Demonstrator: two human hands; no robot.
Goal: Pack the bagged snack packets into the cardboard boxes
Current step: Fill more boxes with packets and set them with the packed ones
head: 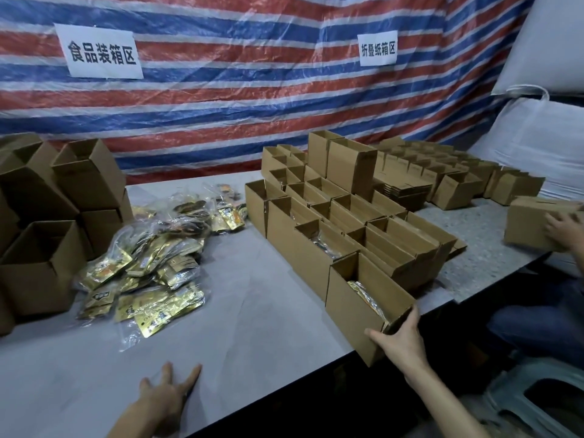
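head view: the right hand (398, 339) is seen clamped on the near end of an open cardboard box (354, 311), with the thumb laid along the outer wall and the fingers curled up over the end edge. inside that box, just beyond the fingers, a gold snack packet (365, 293) is lying. the box is set at the edge of the table (252, 327), just beside the rows of open boxes (347, 216) that stretch away beyond the right hand. the left hand (170, 395) is laid flat on the table, fingers straight and spread apart, with nothing held. a pile of bagged snack packets (148, 260) is heaped beyond the left hand, well apart from it, and a stack of larger boxes (53, 222) is placed further to that hand's left. far to the right of the right hand, another person's hand (565, 229) is rested on a closed box (534, 226).
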